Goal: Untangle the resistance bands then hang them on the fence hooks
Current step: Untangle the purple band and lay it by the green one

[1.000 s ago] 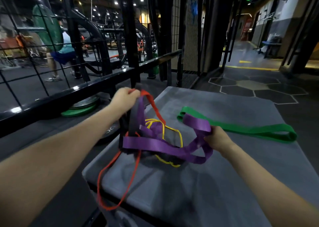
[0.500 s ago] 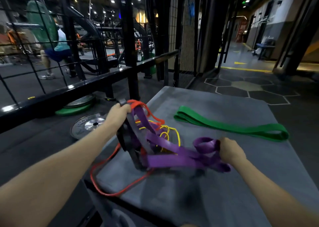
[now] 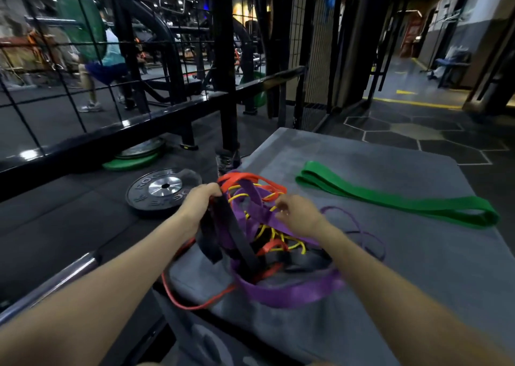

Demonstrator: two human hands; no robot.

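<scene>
So it's a dim gym, dark rubber floor, hex-pattern tiles further back and a yellow line down the corridor. The bands sit on a grey padded bench [image 3: 362, 296] right beside a black fence [image 3: 117, 131]. A black plate [image 3: 164, 190] lies on the floor by the bench, raised lettering that looks like "ROGUE", partly blurred. A green plate [image 3: 131, 162] sits under the rail.

The left hand [image 3: 199, 201] is closed round a black band [image 3: 223, 232] and a red band [image 3: 245, 179], lifting the tangle. The right hand [image 3: 296, 212] pinches a yellow band [image 3: 267, 234] with curled fingers. A purple band [image 3: 289, 290] loops through the mess. The green band [image 3: 390, 198] lies apart, flat on the bench.
</scene>
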